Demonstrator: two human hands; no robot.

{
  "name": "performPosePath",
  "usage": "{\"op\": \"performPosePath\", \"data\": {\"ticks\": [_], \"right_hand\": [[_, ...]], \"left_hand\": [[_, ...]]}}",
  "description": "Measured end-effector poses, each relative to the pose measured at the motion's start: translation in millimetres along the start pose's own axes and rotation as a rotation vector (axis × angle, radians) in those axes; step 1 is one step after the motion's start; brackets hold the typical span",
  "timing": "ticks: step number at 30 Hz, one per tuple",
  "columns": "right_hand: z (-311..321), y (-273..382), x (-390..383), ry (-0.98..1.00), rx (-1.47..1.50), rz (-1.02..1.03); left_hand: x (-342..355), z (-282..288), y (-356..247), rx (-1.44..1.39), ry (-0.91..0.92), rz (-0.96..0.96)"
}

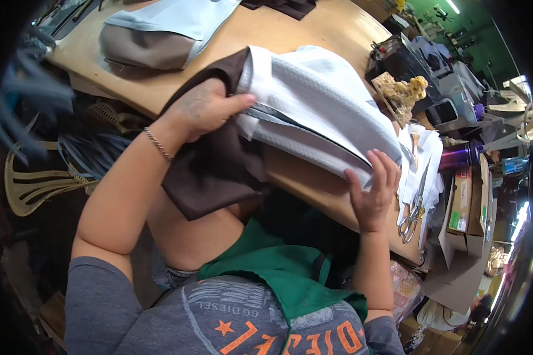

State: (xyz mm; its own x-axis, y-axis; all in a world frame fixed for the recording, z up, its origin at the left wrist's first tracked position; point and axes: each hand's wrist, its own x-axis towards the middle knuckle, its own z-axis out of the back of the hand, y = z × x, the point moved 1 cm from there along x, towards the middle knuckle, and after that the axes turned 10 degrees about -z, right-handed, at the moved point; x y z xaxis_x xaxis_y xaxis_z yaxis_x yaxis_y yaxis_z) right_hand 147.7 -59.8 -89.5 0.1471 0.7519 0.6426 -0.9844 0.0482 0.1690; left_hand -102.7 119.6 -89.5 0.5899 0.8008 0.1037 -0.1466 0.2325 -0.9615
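White cloth (323, 89) spans two hands

From here, I see the left hand (204, 109) pinching one end in its grip, brown cloth (219, 171) hanging beneath. The right hand (376, 192) touches the other end, grip spread, thumb apart from fingers. The white cloth is over the worktop (337, 29), near its edge.

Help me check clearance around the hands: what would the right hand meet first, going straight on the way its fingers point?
Most likely the pale grey fabric: the right hand already seems to be at its edge, though one view leaves depth and contact unclear.
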Motion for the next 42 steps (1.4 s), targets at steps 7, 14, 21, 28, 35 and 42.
{"op": "performPosePath", "data": {"ticks": [7, 14, 21, 28, 35, 42], "right_hand": [[-39, -48, 4, 0.050, 0.017, -0.265], [1, -12, 55, -0.371, 0.049, -0.071], [-35, -38, 0, 0.124, 0.000, -0.045], [-38, -41, 14, 0.245, -0.060, -0.096], [47, -3, 91, -0.709, -0.272, 0.131], [46, 11, 69, 0.022, -0.215, 0.143]], "left_hand": [[38, -21, -7, 0.613, -0.067, -0.353], [47, -8, -57, 0.168, -0.546, -0.271], [15, -31, 54, -0.031, -0.435, -0.522], [39, -19, 28, 0.163, -0.187, -0.170], [73, 2, -109, 0.003, -0.770, -1.221], [-3, 12, -39, 0.316, -0.475, -0.642]]}}
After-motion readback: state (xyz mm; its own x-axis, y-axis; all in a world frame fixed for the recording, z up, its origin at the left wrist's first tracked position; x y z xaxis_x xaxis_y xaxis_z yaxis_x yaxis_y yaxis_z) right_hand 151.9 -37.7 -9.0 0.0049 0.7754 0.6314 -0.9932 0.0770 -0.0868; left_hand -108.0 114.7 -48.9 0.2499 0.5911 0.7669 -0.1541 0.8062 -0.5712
